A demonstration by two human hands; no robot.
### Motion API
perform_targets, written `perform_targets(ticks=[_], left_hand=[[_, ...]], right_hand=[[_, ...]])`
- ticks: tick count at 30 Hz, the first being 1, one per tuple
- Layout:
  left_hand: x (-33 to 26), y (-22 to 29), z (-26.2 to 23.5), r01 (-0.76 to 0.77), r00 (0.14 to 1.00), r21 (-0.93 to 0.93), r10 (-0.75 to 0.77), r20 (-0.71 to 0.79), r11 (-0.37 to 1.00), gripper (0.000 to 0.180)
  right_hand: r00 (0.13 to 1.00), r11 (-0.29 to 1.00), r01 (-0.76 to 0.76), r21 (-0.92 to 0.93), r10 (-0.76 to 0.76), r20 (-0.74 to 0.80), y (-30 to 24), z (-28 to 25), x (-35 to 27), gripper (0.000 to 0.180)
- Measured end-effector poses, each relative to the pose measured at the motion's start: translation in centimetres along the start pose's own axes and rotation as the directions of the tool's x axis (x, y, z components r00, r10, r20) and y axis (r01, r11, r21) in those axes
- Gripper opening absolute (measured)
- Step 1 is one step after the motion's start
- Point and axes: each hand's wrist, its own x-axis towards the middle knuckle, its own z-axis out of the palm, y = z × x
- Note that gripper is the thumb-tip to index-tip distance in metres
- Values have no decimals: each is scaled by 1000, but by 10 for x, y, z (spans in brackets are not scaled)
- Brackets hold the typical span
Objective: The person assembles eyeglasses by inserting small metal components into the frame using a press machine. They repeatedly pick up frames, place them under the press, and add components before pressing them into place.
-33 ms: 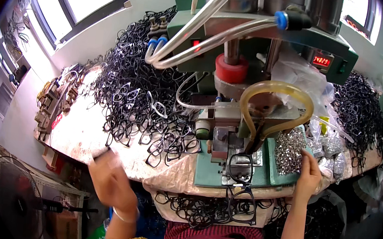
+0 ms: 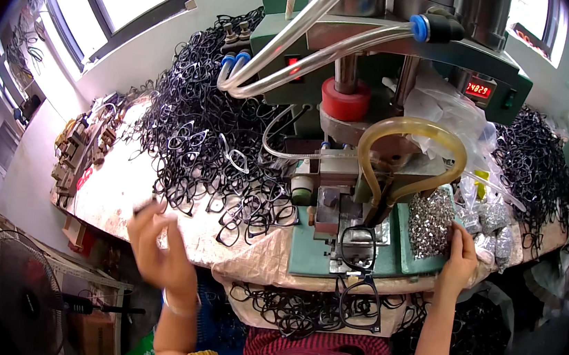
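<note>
My left hand (image 2: 162,255) is raised over the front left of the table, its bent fingers spread apart and slightly blurred. A small dark patch shows at one fingertip; what it is, I cannot make out. Near the right rim of a green tray (image 2: 421,267) is my right hand (image 2: 462,258), its fingers pressed together; anything between the fingertips is hidden. Small shiny metal parts (image 2: 428,227) fill the tray. Neither hand touches the black eyeglass frame (image 2: 360,310), which hangs at the front of a green press (image 2: 331,259).
A large heap of black eyeglass frames (image 2: 201,113) covers the table's left side. Another heap (image 2: 532,162) lies at the far right. Bags of metal parts (image 2: 495,220) sit beside the tray. Hoses (image 2: 298,47) loop over the press. A fan (image 2: 26,296) stands at lower left.
My left hand has turned, its fingers spreading and moving slightly up and left. The right hand stays at the tray's rim.
</note>
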Motion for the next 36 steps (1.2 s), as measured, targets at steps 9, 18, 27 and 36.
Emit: perform_targets(ticks=[9, 18, 27, 36], left_hand=[[0, -146, 170, -192, 882, 456, -51, 469, 869, 9], [5, -140, 84, -372, 607, 155, 113, 787, 915, 9], [55, -104, 99, 756, 643, -514, -609, 464, 406, 12], [-33, -106, 137, 821, 175, -479, -661, 730, -312, 13]], right_hand=[[958, 971, 218, -97, -195, 208, -15, 65, 5, 12], [954, 796, 291, -531, -286, 94, -20, -42, -30, 15], [810, 853, 501, -150, -400, 429, -86, 83, -24, 12], [908, 988, 84, 128, -129, 399, -68, 108, -44, 39]])
